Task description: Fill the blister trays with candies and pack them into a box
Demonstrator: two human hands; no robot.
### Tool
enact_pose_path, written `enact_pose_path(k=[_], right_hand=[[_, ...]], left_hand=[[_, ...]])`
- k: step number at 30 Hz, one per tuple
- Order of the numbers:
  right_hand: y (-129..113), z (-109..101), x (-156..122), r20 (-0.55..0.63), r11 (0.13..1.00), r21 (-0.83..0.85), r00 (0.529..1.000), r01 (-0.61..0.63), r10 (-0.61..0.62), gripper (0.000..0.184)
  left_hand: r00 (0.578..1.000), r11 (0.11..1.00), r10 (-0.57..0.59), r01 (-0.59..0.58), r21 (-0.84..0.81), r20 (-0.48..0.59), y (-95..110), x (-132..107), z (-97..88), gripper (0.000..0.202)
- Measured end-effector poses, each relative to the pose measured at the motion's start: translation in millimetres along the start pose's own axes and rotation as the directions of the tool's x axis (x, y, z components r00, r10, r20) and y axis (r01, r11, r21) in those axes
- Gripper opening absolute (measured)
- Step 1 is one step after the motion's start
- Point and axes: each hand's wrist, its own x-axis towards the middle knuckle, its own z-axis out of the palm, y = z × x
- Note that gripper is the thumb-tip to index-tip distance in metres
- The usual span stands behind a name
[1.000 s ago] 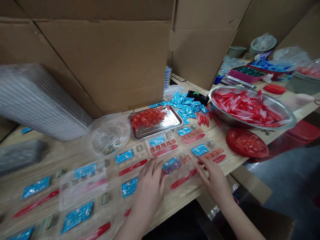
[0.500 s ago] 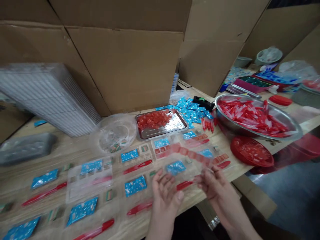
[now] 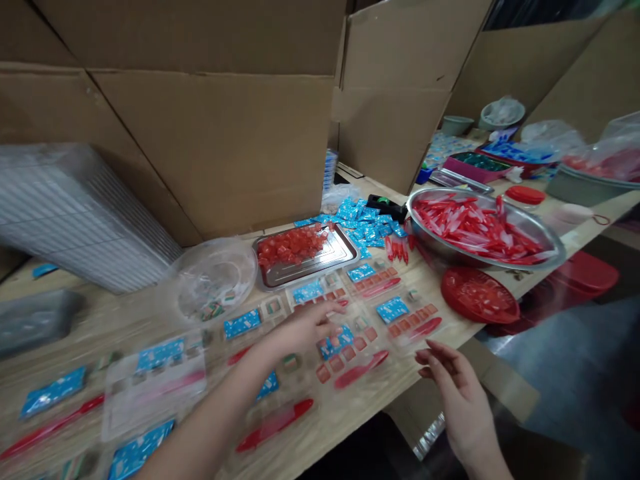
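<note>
My left hand (image 3: 315, 321) reaches across a clear blister tray, fingers partly stretched out, with nothing visible in it. Beneath and beside it are a blue printed sachet (image 3: 336, 343), a row of small orange-red squares (image 3: 345, 358) and a red-and-clear plastic tool (image 3: 361, 371). To the right, my right hand (image 3: 457, 380) hovers off the table's front edge, its fingers loosely curved and apart, holding nothing. Another filled tray with its sachet (image 3: 393, 310) and red squares (image 3: 413, 321) lies between the hands, farther back.
Behind the trays stand a metal tray of red pieces (image 3: 293, 247) and a clear round tub (image 3: 215, 277). A steel bowl of red tools (image 3: 485, 227) and a red dish (image 3: 480, 297) are at right. Stacked clear trays (image 3: 75, 207) lean at left against cardboard (image 3: 210, 147).
The strip of red squares has left my right hand, and a row now lies in the front tray. My left hand moved up over the trays; my right hand drew away to the right.
</note>
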Motion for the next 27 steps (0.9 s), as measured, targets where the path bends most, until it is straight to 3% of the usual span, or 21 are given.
enact_pose_path(k=[2, 4, 6, 8, 10, 14, 15, 17, 20, 24, 27], right_hand=[[2, 7, -10, 0.057, 0.978, -0.132, 0.987, 0.159, -0.152, 0.028], [3, 15, -18, 0.14, 0.884, -0.276, 0.925, 0.378, -0.353, 0.021], [2, 20, -21, 0.28, 0.711, -0.366, 0.8, 0.6, -0.531, 0.022], [3, 23, -21, 0.423, 0.533, -0.395, 0.664, 0.748, -0.617, 0.031], [6, 23, -16, 0.538, 0.379, -0.401, 0.549, 0.834, -0.639, 0.039], [16, 22, 7, 0.65, 0.152, -0.294, 0.314, 0.944, -0.693, 0.034], [15, 24, 16, 0.646, 0.142, -0.268, 0.287, 0.953, -0.708, 0.031], [3, 36, 32, 0.633, 0.177, -0.245, 0.295, 0.953, -0.716, 0.026], [-36, 88, 47, 0.666, 0.243, -0.185, 0.303, 0.952, -0.681, 0.022], [-93, 213, 39, 0.795, 0.242, -0.044, 0.181, 0.969, -0.579, 0.024], [-113, 303, 28, 0.856, 0.255, 0.004, 0.129, 0.967, -0.501, 0.045]], left_hand=[[0.999, 0.982, -0.02, 0.012, 0.19, 0.04, 1, 15, 8.8, 0.036], [1.0, 0.965, -0.012, 0.008, 0.26, 0.012, 6, 21, 18.0, 0.037], [0.994, 0.934, 0.045, -0.005, 0.358, -0.102, 12, 14, 27.4, 0.036], [0.965, 0.861, 0.144, -0.013, 0.509, -0.219, 16, -4, 38.5, 0.038], [0.939, 0.77, 0.247, -0.04, 0.636, -0.24, 14, -28, 52.7, 0.039], [0.922, 0.606, 0.373, -0.154, 0.78, -0.108, 0, -68, 80.9, 0.049], [0.907, 0.571, 0.403, -0.148, 0.808, -0.119, -5, -74, 85.0, 0.051], [0.856, 0.556, 0.465, -0.084, 0.827, -0.226, -16, -85, 88.5, 0.049], [0.735, 0.642, 0.502, 0.037, 0.766, -0.457, -36, -101, 87.6, 0.038], [0.597, 0.717, 0.507, 0.109, 0.688, -0.622, -68, -119, 93.8, 0.016], [0.483, 0.778, 0.459, 0.186, 0.6, -0.746, -88, -126, 106.9, 0.013]])
